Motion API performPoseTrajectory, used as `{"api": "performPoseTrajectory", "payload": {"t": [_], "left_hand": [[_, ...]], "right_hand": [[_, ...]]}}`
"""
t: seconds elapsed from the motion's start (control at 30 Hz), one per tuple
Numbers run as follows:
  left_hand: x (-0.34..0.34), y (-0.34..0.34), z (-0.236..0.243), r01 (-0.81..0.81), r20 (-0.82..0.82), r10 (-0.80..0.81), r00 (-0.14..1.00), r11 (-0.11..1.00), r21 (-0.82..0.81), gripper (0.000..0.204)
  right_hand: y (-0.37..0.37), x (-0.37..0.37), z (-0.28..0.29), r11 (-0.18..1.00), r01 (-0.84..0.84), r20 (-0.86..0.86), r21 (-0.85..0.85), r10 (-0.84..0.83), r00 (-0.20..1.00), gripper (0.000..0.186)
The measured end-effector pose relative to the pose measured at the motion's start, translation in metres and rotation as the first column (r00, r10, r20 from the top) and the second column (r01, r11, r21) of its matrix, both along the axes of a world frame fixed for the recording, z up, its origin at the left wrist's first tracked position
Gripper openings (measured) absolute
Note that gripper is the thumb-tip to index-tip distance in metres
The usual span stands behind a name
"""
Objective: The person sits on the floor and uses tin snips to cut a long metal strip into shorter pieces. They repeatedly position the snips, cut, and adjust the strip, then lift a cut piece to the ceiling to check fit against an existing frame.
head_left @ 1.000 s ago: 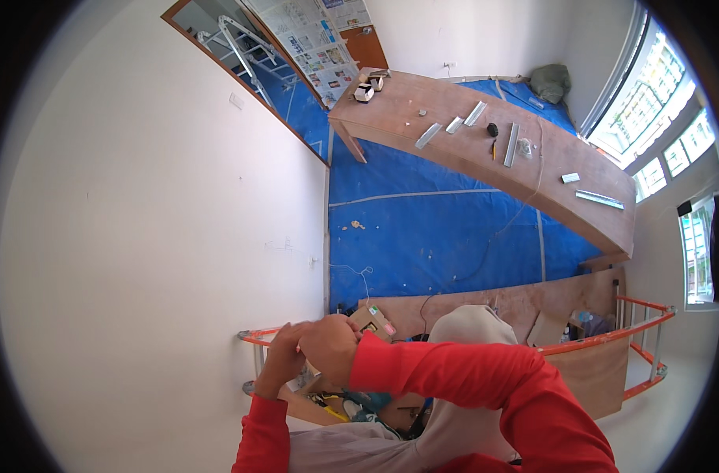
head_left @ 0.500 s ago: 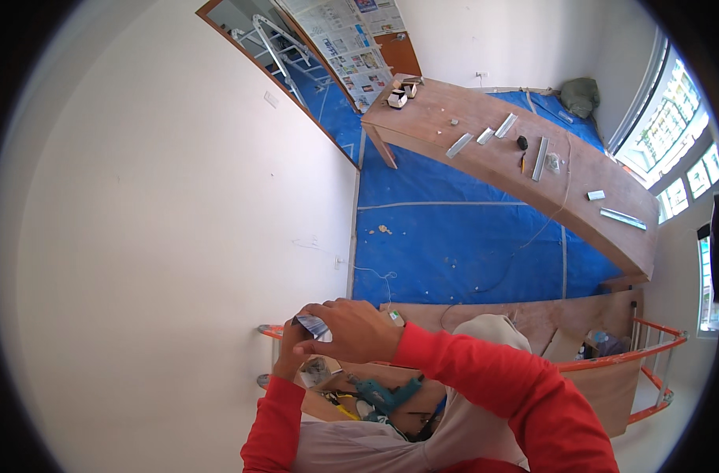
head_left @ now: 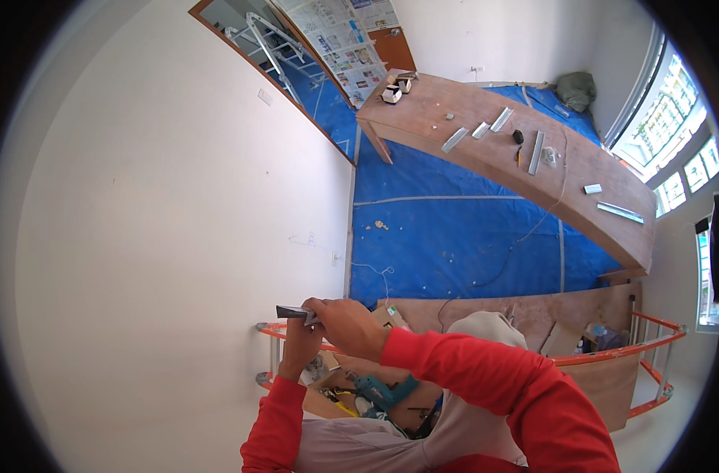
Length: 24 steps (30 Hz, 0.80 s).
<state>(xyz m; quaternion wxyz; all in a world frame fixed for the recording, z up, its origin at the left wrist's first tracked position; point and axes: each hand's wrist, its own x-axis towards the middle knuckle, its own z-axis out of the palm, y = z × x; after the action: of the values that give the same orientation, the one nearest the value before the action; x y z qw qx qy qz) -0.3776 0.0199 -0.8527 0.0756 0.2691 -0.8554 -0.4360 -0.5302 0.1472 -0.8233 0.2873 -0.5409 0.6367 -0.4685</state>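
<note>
Close to the white wall, both of my hands are raised together around a short dark-and-silver metal piece (head_left: 290,313). Its dark end sticks out to the left past my fingers; its exact kind I cannot make out. My left hand (head_left: 298,348) grips it from below, fingers closed. From the right, my right hand (head_left: 348,326) curls over its other end and covers part of it. Beneath my hands, a teal power drill (head_left: 383,392) lies on a wooden board among other tools, beside a yellow-handled tool (head_left: 343,403).
An orange-railed ladder or stand (head_left: 665,331) surrounds my position. Ahead, a long wooden table (head_left: 446,102) carries several metal channel pieces (head_left: 537,152), a utility knife (head_left: 519,158) and small boxes (head_left: 392,95). Blue sheeting (head_left: 430,236) covers the floor. A cable (head_left: 367,266) runs from the wall outlet.
The metal piece has turned from showing a shiny face to lying edge-on, its dark end pointing left. My right hand has shifted slightly left, and the view has moved a little.
</note>
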Motion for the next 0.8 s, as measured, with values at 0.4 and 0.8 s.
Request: {"api": "performPoseTrajectory", "payload": {"t": [0.4, 0.8], "left_hand": [[0.009, 0.004, 0.001, 0.073, -0.009, -0.073, 0.997, 0.995, 0.07, 0.017], [0.012, 0.008, 0.016, 0.077, 0.129, -0.11, 0.986, 0.969, 0.234, 0.015]], "right_hand": [[0.008, -0.004, -0.003, 0.995, -0.079, 0.05, 0.06, 0.076, 0.996, 0.034], [-0.002, -0.012, -0.017, 0.963, -0.249, 0.05, 0.1, 0.245, 0.968, 0.031]]}}
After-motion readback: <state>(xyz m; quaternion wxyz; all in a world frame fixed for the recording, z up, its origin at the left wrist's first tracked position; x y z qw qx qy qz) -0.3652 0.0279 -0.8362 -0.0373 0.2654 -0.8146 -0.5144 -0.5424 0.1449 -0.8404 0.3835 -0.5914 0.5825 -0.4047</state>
